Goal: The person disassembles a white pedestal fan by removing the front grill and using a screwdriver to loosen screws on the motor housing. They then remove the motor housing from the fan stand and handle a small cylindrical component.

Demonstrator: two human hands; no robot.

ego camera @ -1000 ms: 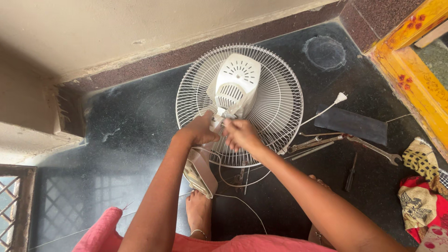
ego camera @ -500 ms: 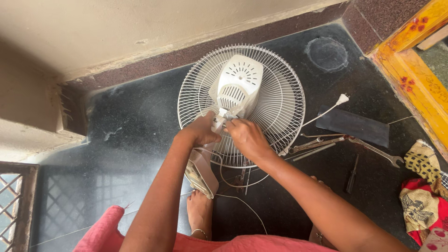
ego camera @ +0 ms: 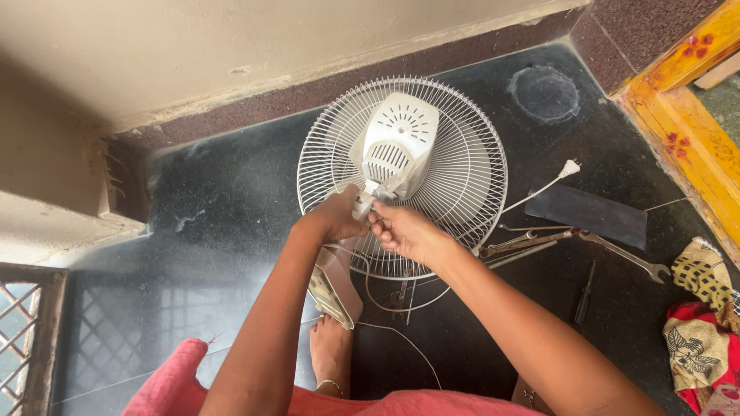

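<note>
A white fan lies face down on the dark floor, its wire grille (ego camera: 462,177) round and its white motor housing (ego camera: 397,146) pointing up. My left hand (ego camera: 335,217) grips the neck piece just below the housing. My right hand (ego camera: 401,231) is beside it, fingers pinched on a small part at the same joint; what sits between the fingertips is too small to tell. A beige fan part (ego camera: 333,283) rests under my left forearm, by my bare foot (ego camera: 330,350).
A white cord with its plug (ego camera: 569,168) trails right of the grille. A dark flat mat (ego camera: 590,212), pliers (ego camera: 524,240), a spanner (ego camera: 628,258) and a screwdriver (ego camera: 584,293) lie to the right. Patterned cloths (ego camera: 701,323) sit at the right edge. A yellow door frame (ego camera: 686,115) borders the floor.
Both hands stay at the fan's neck. My right hand has shifted slightly and its fingers have re-pinched at the joint. The fan has not moved.
</note>
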